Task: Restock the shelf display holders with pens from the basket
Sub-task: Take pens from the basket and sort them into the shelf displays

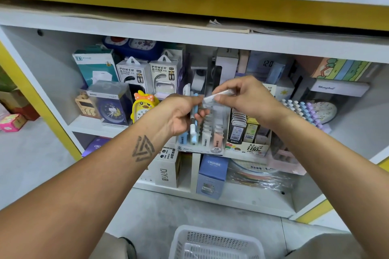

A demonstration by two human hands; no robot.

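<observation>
Your right hand (pixel 245 95) pinches a white pen (pixel 219 95) between thumb and curled fingers, held roughly level in front of the middle shelf (pixel 94 125). Your left hand (pixel 182 114) has its fingers curled round a small bunch of pens (pixel 193 126), blue and white, tips pointing down; its thumb and forefinger reach up to the left end of the white pen, touching or nearly so. Both hands hang just above the display holder (pixel 200 147), a tiered stand at the shelf's front edge with slots of pale blue, white and peach items and a "2B" label. Just right of it sits a lead refill box (pixel 246 145) marked "0.7". Further right, a rack of pastel-capped pens (pixel 303 109). Left of your hands: a yellow duck clock (pixel 144 107), a blue alarm clock in a clear box (pixel 110 105), two power bank boxes (pixel 147 73) behind. The white basket (pixel 214 242) sits on the floor below, between your knees; contents hard to make out.
</observation>
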